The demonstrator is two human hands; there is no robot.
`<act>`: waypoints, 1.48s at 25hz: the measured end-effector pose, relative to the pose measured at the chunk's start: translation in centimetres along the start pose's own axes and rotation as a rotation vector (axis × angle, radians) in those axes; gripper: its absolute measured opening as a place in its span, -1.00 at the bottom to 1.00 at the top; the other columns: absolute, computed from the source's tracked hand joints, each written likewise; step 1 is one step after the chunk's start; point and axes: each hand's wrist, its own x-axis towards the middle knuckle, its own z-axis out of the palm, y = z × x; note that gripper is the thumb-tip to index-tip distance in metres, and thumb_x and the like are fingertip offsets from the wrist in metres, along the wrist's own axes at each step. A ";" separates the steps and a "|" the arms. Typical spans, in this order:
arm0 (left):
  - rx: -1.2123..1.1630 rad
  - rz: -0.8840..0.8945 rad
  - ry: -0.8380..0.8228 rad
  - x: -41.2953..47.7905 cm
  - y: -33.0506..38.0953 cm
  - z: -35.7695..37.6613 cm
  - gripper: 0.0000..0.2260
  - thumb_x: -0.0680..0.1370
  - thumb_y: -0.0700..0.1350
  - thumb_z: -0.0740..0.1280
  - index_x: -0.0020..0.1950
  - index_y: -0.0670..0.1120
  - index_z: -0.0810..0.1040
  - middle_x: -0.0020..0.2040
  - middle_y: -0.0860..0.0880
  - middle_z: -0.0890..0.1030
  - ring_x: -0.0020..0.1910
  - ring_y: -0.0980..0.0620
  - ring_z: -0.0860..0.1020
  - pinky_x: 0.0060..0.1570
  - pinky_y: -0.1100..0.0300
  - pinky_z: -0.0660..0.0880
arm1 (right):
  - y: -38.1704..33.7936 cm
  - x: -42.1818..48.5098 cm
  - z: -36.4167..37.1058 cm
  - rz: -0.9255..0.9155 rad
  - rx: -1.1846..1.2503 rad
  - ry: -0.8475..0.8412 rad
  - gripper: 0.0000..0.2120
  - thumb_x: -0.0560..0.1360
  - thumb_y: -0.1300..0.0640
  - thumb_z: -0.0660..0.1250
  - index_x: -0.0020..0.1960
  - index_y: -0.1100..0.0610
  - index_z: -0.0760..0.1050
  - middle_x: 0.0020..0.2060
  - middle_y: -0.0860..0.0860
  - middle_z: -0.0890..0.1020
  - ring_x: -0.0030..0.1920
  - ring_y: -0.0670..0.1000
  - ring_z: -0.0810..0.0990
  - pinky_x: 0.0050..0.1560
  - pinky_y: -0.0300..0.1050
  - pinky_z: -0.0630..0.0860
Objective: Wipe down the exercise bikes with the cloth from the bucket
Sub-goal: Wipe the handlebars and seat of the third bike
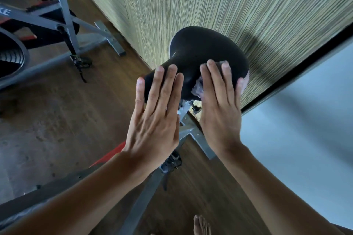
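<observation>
A black bike saddle (202,49) fills the middle of the head view, on the grey frame (145,192) of the near exercise bike. My left hand (154,112) lies flat with straight fingers on the saddle's narrow nose. My right hand (219,105) presses a greyish cloth (197,87) against the saddle's right side; its fingers are straight on top and the thumb hooks over the saddle's right edge. Most of the cloth is hidden under that palm. No bucket is in view.
A second exercise bike (38,23) with a grey frame and dark flywheel stands at the left on the brown wooden floor (57,120). A striped wall panel (229,2) rises right behind the saddle. My bare foot (201,225) is at the bottom.
</observation>
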 end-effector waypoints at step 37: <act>-0.137 -0.114 -0.316 4.7 4.7 -3.1 -0.25 0.52 -0.18 0.34 0.62 -0.17 0.02 0.63 -0.10 -0.02 0.61 -0.10 -0.07 0.56 -0.17 -0.11 | 8.8 20.0 0.4 0.563 0.927 -1.053 -0.61 0.53 0.09 0.13 0.28 -0.06 0.56 0.08 0.16 0.68 0.13 0.11 0.65 0.28 0.11 0.52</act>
